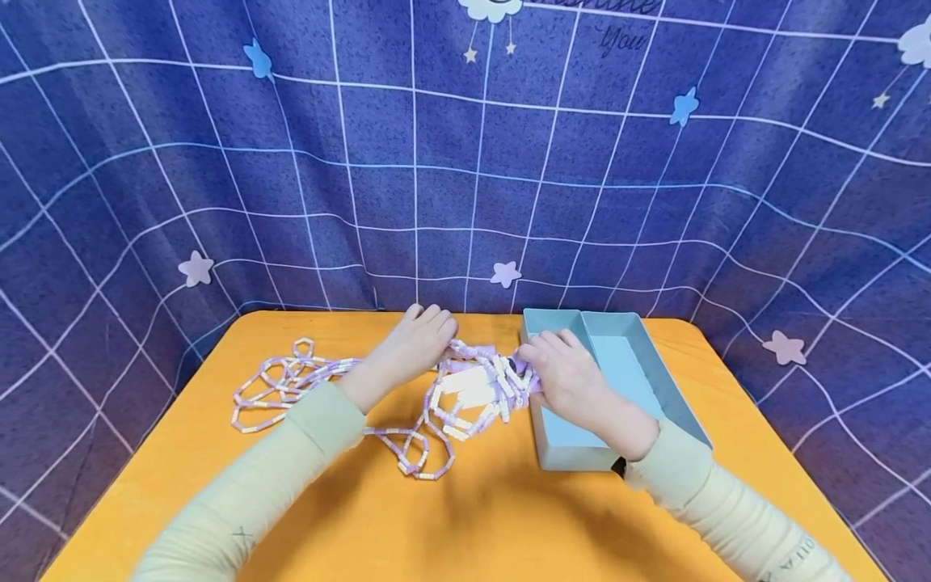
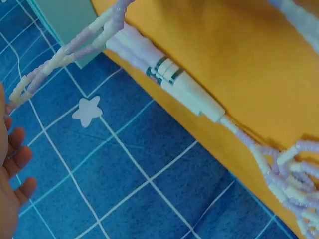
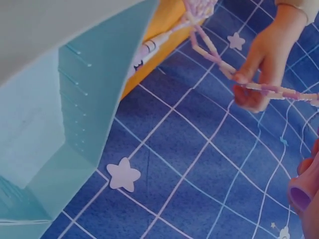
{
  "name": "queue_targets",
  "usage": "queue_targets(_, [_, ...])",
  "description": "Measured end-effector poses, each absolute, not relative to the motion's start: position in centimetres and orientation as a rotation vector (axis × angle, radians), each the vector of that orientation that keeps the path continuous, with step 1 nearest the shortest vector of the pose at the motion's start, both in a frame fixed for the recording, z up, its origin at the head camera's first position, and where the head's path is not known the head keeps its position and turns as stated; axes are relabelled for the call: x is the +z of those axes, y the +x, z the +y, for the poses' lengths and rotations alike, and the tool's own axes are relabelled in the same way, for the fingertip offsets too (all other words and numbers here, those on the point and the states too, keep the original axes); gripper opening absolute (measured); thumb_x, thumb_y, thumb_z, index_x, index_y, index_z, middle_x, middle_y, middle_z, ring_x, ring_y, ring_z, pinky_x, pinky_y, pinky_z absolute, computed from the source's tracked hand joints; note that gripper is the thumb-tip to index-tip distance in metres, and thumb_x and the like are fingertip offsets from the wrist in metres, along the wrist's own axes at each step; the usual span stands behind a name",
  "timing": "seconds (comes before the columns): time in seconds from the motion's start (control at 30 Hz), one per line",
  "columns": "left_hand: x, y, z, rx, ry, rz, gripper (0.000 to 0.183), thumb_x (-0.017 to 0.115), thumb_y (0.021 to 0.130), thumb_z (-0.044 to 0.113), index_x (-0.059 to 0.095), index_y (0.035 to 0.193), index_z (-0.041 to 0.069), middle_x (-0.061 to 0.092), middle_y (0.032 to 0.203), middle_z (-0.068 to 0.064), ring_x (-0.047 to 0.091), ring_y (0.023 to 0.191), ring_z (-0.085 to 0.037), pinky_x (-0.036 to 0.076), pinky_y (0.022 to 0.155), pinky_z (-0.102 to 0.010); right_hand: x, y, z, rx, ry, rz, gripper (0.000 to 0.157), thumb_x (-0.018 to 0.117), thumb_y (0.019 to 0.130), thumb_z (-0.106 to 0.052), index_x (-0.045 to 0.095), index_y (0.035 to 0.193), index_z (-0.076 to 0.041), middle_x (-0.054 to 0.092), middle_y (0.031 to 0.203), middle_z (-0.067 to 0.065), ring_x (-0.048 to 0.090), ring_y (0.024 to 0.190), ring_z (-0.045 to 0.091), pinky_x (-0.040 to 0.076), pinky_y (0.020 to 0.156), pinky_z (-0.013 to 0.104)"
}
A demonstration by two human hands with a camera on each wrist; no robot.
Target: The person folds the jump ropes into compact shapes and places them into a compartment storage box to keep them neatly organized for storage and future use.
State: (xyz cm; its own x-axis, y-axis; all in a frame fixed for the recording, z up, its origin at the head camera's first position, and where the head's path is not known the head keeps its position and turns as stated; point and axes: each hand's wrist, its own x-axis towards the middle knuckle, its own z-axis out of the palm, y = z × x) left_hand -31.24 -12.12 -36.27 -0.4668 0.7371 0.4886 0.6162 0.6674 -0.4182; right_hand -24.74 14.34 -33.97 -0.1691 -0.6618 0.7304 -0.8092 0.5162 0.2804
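Note:
A beaded jump rope in lilac and white lies bunched at the middle of the table, with strands raised between the hands. My left hand pinches a strand of its beads, thumb against fingers, as the right wrist view shows. In my right hand, beside the box, is a lilac tube-like handle, its hollow end facing out. A white and lilac handle lies along the table's back edge in the left wrist view, with a beaded cord running from its white tip.
A blue-green box with two compartments stands at the right, its left wall close to the right hand. More looped lilac and white beads lie on the orange table at the left. A blue curtain hangs behind.

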Motion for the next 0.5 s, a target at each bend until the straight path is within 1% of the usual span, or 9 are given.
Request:
queue_targets(0.07, [-36.8, -31.2, -11.9, 0.257, -1.022, -2.265, 0.027, 0.056, 0.089, 0.035, 0.052, 0.092, 0.009, 0.051, 0.087, -0.003, 0.044, 0.082, -0.022, 0.034, 0.072, -0.035, -33.8, -24.8, 14.2, 0.233, 1.19, -1.872, 0.016, 0.043, 0.095, -0.019, 0.043, 0.104, -0.006, 0.054, 0.085, 0.005, 0.051, 0.074, 0.022, 0.037, 0.066, 0.035])
queue_targets(0.13, [-37.3, -31.1, -11.7, 0.261, -1.013, -2.308, 0.017, 0.056, 0.09, 0.025, 0.052, 0.094, 0.009, 0.052, 0.09, -0.003, 0.045, 0.085, -0.021, 0.034, 0.072, -0.035, -33.6, -24.8, 14.2, 0.246, 1.172, -1.856, 0.015, 0.041, 0.096, -0.018, 0.044, 0.103, -0.005, 0.054, 0.084, 0.005, 0.05, 0.073, 0.021, 0.036, 0.064, 0.034])
queue_targets(0.17, [-37.5, -31.0, -11.6, 0.25, -1.013, -2.334, 0.016, 0.058, 0.089, 0.023, 0.052, 0.096, 0.009, 0.052, 0.092, -0.002, 0.045, 0.086, -0.021, 0.034, 0.073, -0.035, -33.5, -24.9, 14.2, 0.25, 1.164, -1.858, 0.013, 0.043, 0.094, -0.015, 0.044, 0.103, -0.005, 0.053, 0.084, 0.004, 0.05, 0.072, 0.021, 0.036, 0.064, 0.034])
queue_targets(0.23, [-37.9, -30.7, -11.5, 0.216, -1.014, -2.403, 0.017, 0.059, 0.088, 0.021, 0.053, 0.1, 0.011, 0.053, 0.095, -0.002, 0.046, 0.09, -0.02, 0.034, 0.076, -0.036, -33.4, -25.0, 14.3, 0.253, 1.152, -1.867, 0.017, 0.049, 0.088, -0.011, 0.045, 0.103, -0.005, 0.053, 0.085, 0.005, 0.051, 0.074, 0.022, 0.036, 0.065, 0.035])
queue_targets(0.3, [-38.3, -30.3, -11.5, 0.149, -1.013, -2.449, 0.021, 0.06, 0.087, 0.025, 0.054, 0.102, 0.012, 0.055, 0.099, -0.002, 0.048, 0.094, -0.02, 0.034, 0.079, -0.038, -33.2, -25.0, 14.4, 0.252, 1.135, -1.874, 0.02, 0.052, 0.086, -0.012, 0.046, 0.103, -0.005, 0.054, 0.089, 0.008, 0.052, 0.077, 0.024, 0.037, 0.065, 0.037])
queue_targets(0.37, [-38.5, -29.9, -11.5, 0.121, -1.023, -2.465, 0.023, 0.06, 0.088, 0.028, 0.057, 0.102, 0.01, 0.057, 0.103, -0.004, 0.049, 0.097, -0.022, 0.034, 0.083, -0.04, -33.0, -25.0, 14.5, 0.251, 1.119, -1.867, 0.018, 0.052, 0.089, -0.015, 0.047, 0.104, -0.005, 0.054, 0.093, 0.011, 0.052, 0.08, 0.027, 0.037, 0.065, 0.038])
queue_targets(0.43, [-38.8, -29.6, -11.5, 0.153, -1.044, -2.437, 0.017, 0.059, 0.088, 0.023, 0.061, 0.1, 0.01, 0.059, 0.102, -0.006, 0.05, 0.099, -0.023, 0.035, 0.084, -0.041, -32.8, -25.1, 14.6, 0.254, 1.099, -1.847, 0.017, 0.049, 0.094, -0.018, 0.048, 0.104, -0.005, 0.053, 0.097, 0.015, 0.051, 0.08, 0.03, 0.038, 0.063, 0.039])
queue_targets(0.5, [-39.1, -29.2, -11.6, 0.232, -1.07, -2.394, 0.019, 0.062, 0.086, 0.02, 0.063, 0.101, 0.01, 0.061, 0.1, -0.007, 0.05, 0.1, -0.025, 0.035, 0.084, -0.042, -32.6, -25.2, 14.6, 0.25, 1.081, -1.825, 0.017, 0.045, 0.097, -0.02, 0.049, 0.104, -0.005, 0.052, 0.099, 0.017, 0.049, 0.079, 0.032, 0.038, 0.061, 0.039])
